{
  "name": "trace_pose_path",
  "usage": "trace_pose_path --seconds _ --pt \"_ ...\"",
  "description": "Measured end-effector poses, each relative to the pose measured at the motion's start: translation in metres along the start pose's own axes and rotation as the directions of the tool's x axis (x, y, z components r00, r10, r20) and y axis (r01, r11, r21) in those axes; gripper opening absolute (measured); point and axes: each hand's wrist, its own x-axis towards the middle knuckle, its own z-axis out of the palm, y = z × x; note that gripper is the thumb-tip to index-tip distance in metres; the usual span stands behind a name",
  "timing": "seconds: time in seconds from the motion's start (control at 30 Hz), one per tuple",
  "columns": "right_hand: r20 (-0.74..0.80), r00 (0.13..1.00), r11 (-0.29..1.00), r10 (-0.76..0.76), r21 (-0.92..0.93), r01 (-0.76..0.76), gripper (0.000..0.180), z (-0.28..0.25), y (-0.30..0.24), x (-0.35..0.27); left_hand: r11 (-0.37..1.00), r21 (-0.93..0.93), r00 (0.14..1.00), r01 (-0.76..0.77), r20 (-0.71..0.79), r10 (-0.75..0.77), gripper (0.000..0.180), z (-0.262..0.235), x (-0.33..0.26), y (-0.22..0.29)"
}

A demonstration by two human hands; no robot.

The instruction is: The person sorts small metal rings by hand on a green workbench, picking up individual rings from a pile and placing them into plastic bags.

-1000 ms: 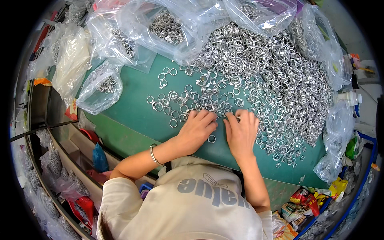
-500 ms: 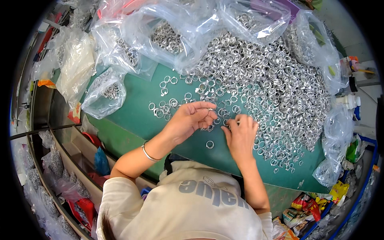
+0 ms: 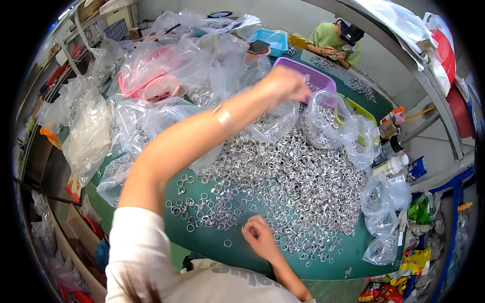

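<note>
My left arm stretches far across the green table, and my left hand (image 3: 290, 85) is over the near edge of a purple bin (image 3: 320, 77). Motion smears its fingers, so whether they hold anything cannot be made out. Close to the table's front, my right hand (image 3: 260, 237) is curled, thumb and fingers drawn together; anything inside is hidden. Beside it spreads a big heap of silvery metal rings (image 3: 308, 187), with looser rings (image 3: 217, 212) to the left. One single ring (image 3: 224, 243) lies apart, left of my right hand.
Clear plastic bags (image 3: 328, 121) of rings line the heap's far side. A lime-green bin (image 3: 361, 112), pink basket (image 3: 126, 87) and blue basket (image 3: 275, 38) stand further back. Another person in a green shirt (image 3: 323, 36) works at the far table. White bottles (image 3: 393, 165) stand at right.
My left hand has swung up and away from the near rings to the purple bin. The view has tilted up, showing the far table and a person. My right hand stays near the heap.
</note>
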Motion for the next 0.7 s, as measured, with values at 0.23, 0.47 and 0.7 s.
trace_pose_path --seconds 0.23,0.47,0.7 --pt "0.016 0.983 0.463 0.185 0.880 -0.102 0.007 -0.031 0.003 -0.011 0.881 0.277 0.921 -0.385 0.044 0.388 0.030 0.029 -0.023 -0.032" --pt "-0.107 0.939 0.541 0.326 0.836 -0.092 0.015 -0.032 0.001 -0.019 0.696 0.671 0.960 -0.256 0.262 0.100 0.027 -0.036 -0.215 -0.100" --pt "-0.129 0.874 0.661 0.469 0.707 -0.251 0.016 -0.030 -0.017 -0.002 0.175 0.901 0.917 -0.396 0.399 0.018 0.036 -0.049 -0.298 -0.186"
